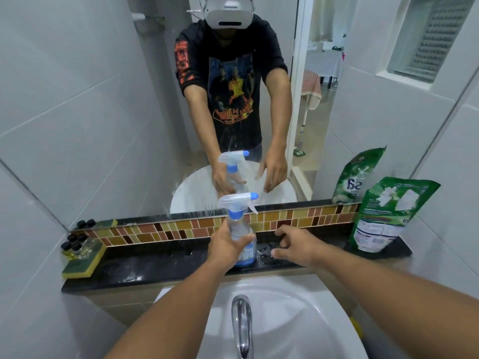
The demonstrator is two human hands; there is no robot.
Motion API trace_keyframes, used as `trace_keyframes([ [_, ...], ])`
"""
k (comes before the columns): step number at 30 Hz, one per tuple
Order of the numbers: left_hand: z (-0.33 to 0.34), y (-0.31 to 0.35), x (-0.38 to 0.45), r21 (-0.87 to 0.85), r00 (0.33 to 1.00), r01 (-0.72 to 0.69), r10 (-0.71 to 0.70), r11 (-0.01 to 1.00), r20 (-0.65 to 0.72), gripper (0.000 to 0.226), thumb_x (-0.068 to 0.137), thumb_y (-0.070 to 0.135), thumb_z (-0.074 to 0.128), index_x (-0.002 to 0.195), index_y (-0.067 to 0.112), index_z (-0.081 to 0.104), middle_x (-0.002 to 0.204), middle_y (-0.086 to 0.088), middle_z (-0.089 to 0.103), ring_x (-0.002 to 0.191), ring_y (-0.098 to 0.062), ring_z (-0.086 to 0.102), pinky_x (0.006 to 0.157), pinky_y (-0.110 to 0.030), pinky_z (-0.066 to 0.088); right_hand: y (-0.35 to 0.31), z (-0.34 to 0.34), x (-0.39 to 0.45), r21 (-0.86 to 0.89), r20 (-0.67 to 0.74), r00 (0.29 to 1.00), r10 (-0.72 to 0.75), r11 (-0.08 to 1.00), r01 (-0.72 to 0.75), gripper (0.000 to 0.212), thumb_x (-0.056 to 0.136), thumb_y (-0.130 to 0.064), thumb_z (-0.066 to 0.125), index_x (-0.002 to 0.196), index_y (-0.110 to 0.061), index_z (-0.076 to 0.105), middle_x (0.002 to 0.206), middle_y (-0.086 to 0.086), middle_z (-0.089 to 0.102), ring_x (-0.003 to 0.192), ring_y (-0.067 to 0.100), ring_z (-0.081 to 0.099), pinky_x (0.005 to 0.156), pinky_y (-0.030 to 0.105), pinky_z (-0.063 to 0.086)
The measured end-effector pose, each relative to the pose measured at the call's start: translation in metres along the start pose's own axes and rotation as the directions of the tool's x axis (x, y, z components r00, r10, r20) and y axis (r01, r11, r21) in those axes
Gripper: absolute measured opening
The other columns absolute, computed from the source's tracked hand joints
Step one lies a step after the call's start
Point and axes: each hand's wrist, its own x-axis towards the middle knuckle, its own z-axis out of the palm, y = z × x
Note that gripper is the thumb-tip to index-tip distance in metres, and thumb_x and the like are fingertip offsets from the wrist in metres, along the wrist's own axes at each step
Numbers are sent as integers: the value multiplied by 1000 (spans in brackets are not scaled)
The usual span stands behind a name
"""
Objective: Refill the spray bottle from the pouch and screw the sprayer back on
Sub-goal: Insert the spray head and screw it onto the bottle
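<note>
A clear spray bottle (242, 230) stands upright on the black ledge (160, 265) behind the sink. Its translucent sprayer head with a blue nozzle and blue collar (238, 203) sits on the neck. My left hand (226, 246) wraps around the bottle's body. To the right of the bottle, my right hand (295, 246) hovers with its fingers spread, holding nothing. A green refill pouch (386, 216) stands upright at the right end of the ledge, leaning near the mirror and apart from both hands.
A white sink (298, 320) with a chrome tap (242, 325) lies below the ledge. A yellow-green sponge (83, 264) and several small black-capped bottles (75, 242) sit at the ledge's left end. The mirror (103, 99) above the tile strip reflects the scene. Water drops wet the ledge.
</note>
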Motion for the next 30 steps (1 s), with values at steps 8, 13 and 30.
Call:
trace_keyframes([
  [8,-14,-6,-4,40,990,-84,79,996,117,68,74,21,92,132,26,57,121,6,71,113,-15,67,98,-36,55,-10,42,26,104,18,1000,4,995,-5,78,88,-35,80,155,-27,41,143,5,59,123,23,60,103,42,51],
  [13,-22,-17,1,134,993,-41,25,990,118,72,72,14,93,133,24,56,125,4,69,113,-19,68,96,-43,59,-19,54,39,209,27,999,23,977,-28,68,90,-25,80,150,-32,48,137,-1,64,118,20,63,98,43,57],
  [30,-70,-19,-8,212,998,27,-40,977,58,66,79,4,85,136,21,55,129,0,67,118,-22,65,102,-47,55,-68,61,37,270,62,997,-52,962,33,49,90,-27,81,134,-26,60,124,2,71,107,23,69,92,45,60],
])
